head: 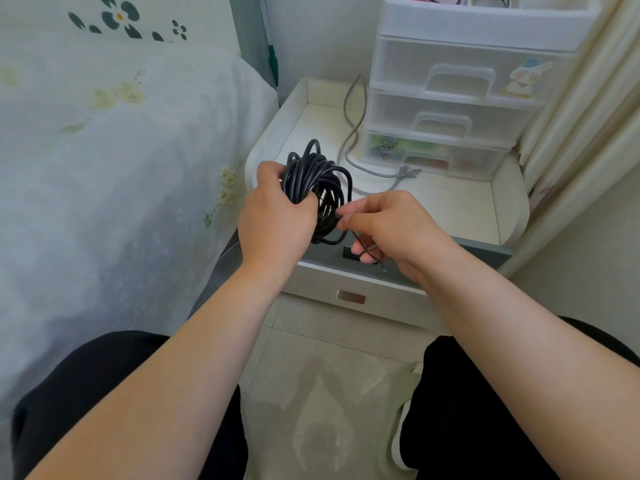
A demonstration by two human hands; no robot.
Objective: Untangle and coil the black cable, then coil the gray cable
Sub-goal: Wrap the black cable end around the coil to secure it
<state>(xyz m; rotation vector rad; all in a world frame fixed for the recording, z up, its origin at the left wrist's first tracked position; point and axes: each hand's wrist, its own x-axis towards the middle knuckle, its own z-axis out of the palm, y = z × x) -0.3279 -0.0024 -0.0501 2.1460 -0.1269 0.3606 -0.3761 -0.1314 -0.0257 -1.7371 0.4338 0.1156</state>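
The black cable (317, 178) is a loose bundle of several loops held up over the front left of the nightstand. My left hand (277, 216) grips the bundle's left side, fingers wrapped round the loops. My right hand (384, 223) pinches a strand at the bundle's lower right, and a thin black end trails down through its fingers. The gray cable (353, 133) lies uncoiled on the nightstand top, snaking from the back toward its plug (408, 172) just beyond my right hand.
A white nightstand (460, 209) with a raised rim and a drawer handle (350, 296) stands ahead. Clear plastic drawers (453, 98) occupy its back right. A bed with floral sheets (114, 143) is at left, a curtain (585, 109) at right, my knees below.
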